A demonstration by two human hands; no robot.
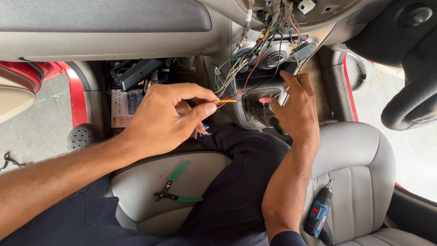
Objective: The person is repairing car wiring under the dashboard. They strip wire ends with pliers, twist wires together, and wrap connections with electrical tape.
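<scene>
My left hand [170, 116] pinches thin yellow and red wires [226, 101] between thumb and fingers, above the grey passenger seat. The wires run up to a loose bundle of coloured wires [255, 54] hanging from the open dashboard. My right hand [296, 107] is raised by the gear lever [266, 111], fingers apart, one fingertip near the wire ends; it seems to hold nothing.
Green-handled wire strippers [175, 184] lie on the grey seat [145, 182]. A blue cordless drill [318, 214] rests on the other seat [359, 159]. A steering wheel [412, 105] is at right. Boxes [127, 102] sit in the footwell.
</scene>
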